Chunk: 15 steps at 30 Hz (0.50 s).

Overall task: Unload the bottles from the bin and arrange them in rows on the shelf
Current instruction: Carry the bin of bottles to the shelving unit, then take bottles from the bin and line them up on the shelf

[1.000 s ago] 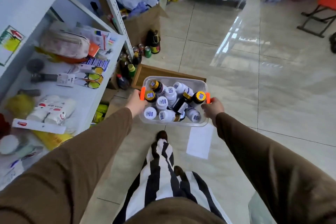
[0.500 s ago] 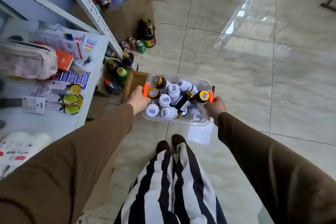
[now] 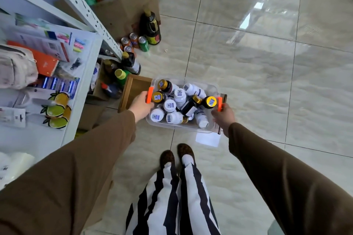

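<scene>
Both hands carry the clear bin (image 3: 214, 89) level just right of the shelf (image 3: 84, 74) — left hand (image 3: 141, 105) and right hand (image 3: 223, 114) each curled round an orange handle — so the loose bottles (image 3: 179, 97) stay heaped inside, none unloaded yet.

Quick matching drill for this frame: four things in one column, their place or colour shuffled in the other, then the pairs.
Things:
1. left hand
2. right hand
3. green can
4. wooden tray

Places or colours:
A. on the floor beside the big dark bottle
B. under the clear bin, jutting out toward the shelf
C. grips the orange handle on the side away from the shelf
D. grips the orange handle on the shelf side

Pairs: 1-D, 2-C, 3-A, 4-B
</scene>
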### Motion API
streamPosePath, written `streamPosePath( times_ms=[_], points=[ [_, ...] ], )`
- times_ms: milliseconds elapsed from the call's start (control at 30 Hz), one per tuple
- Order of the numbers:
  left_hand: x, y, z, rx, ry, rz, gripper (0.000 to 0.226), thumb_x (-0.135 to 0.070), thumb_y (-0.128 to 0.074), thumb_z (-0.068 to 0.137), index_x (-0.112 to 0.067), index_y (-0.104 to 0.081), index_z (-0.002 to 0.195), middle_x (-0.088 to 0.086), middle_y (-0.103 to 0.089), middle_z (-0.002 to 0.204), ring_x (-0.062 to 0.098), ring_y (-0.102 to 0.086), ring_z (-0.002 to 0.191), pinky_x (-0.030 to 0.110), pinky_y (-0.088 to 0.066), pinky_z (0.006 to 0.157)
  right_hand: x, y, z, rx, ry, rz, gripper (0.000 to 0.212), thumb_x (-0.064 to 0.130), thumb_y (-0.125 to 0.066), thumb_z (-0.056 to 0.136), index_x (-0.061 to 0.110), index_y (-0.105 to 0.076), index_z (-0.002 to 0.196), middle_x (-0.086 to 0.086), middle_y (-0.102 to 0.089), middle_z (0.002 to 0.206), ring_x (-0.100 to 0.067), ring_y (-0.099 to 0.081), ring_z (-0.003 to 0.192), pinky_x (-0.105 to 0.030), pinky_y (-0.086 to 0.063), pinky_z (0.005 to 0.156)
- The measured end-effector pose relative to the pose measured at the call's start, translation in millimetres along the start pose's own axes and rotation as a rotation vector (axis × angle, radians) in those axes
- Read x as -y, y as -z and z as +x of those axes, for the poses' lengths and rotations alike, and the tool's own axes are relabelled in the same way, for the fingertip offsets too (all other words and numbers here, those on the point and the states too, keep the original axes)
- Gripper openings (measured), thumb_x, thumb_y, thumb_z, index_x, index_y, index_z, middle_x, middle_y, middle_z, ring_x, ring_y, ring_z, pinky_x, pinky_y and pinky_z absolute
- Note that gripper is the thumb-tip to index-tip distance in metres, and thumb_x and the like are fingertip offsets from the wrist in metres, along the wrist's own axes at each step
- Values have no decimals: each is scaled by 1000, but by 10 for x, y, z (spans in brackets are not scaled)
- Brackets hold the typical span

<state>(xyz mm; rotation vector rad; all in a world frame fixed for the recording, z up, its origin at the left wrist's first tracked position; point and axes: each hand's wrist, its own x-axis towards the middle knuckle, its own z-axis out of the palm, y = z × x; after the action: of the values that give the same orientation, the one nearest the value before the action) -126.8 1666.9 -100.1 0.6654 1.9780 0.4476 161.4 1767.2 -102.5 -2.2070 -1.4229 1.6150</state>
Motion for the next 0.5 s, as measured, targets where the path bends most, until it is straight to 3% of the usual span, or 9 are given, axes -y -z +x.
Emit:
streamPosePath(
  times_ms=[67, 167, 267, 367, 500],
  points=[
    [-18, 14, -45, -11, -23, 62, 60, -10, -62, 90, -23, -41, 145, 7, -53, 136, 29, -53, 125, 39, -44, 101, 21, 13, -53, 14, 23, -87, 35, 14, -57, 89, 7, -50, 123, -17, -62, 109, -38, -60, 102, -51, -51, 91],
    [-61, 25, -137, -113, -94, 232, 83, -13, -70, 86, -23, -23, 154, 7, -31, 154, 28, -39, 138, 44, -35, 113, 82, 20, -129, -71, 127, -247, 54, 19, -60, 89, 10, -40, 138, -17, -52, 133, -41, -46, 123, -46, -39, 104],
    [-95, 33, -196, -213, -282, 353, 75, -10, -72, 82, -19, -35, 147, 5, -35, 148, 28, -42, 133, 43, -37, 112, 185, 28, -207, -193, 346, -433, 62, 12, -54, 90, 8, -33, 148, -14, -38, 151, -38, -30, 137, -40, -25, 113],
    [-137, 41, -198, -236, -383, 488, 66, -14, -72, 82, -17, -43, 142, 6, -43, 139, 28, -43, 127, 42, -39, 107, 323, -7, -269, -254, 609, -509, 56, 9, -53, 88, 7, -44, 143, -13, -43, 147, -36, -34, 132, -42, -30, 112],
    [-161, 14, -164, -204, -413, 580, 58, -20, -73, 81, -22, -51, 135, 2, -44, 132, 24, -42, 122, 41, -44, 99, 532, -208, -238, -120, 790, -636, 51, 27, -60, 91, 15, -51, 140, -7, -53, 137, -33, -40, 125, -43, -38, 104]
  ],
)
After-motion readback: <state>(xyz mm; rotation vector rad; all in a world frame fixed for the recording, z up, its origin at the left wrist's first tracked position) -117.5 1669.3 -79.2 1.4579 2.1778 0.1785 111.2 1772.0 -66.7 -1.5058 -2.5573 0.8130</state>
